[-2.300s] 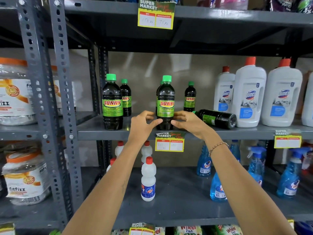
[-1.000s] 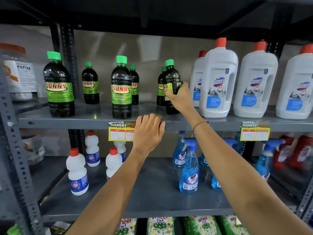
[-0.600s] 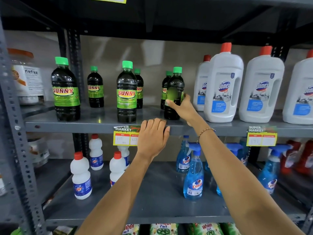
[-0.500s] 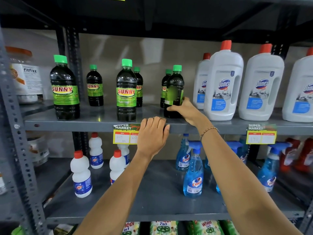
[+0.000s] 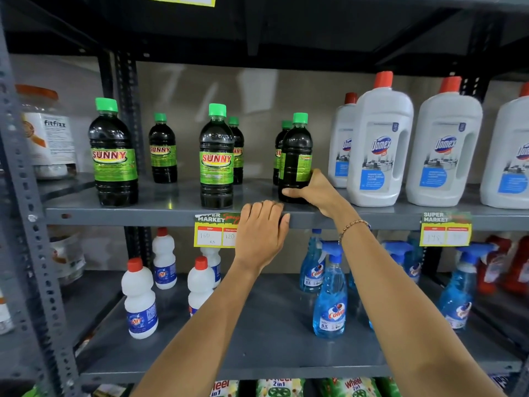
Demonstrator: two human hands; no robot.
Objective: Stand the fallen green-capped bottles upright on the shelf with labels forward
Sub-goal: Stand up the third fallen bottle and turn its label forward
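The right hand (image 5: pixel 316 193) grips an upright green-capped bottle (image 5: pixel 296 157) (label turned sideways) on the shelf (image 5: pixel 143 214); the left hand (image 5: pixel 262 230) rests flat, holding nothing, on the shelf's edge.

The shelf (image 5: pixel 160 209) is grey painted metal with a dull sheen; the green-capped bottles (image 5: pixel 216 159) are glossy dark plastic under shiny printed labels; the white jugs (image 5: pixel 380 144) look matt plastic; the price tag (image 5: pixel 214 230) is paper.

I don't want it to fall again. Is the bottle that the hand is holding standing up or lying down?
Standing up. The held bottle has its green cap on top and its base on the shelf, with the right hand gripping it low. Its label is turned sideways.
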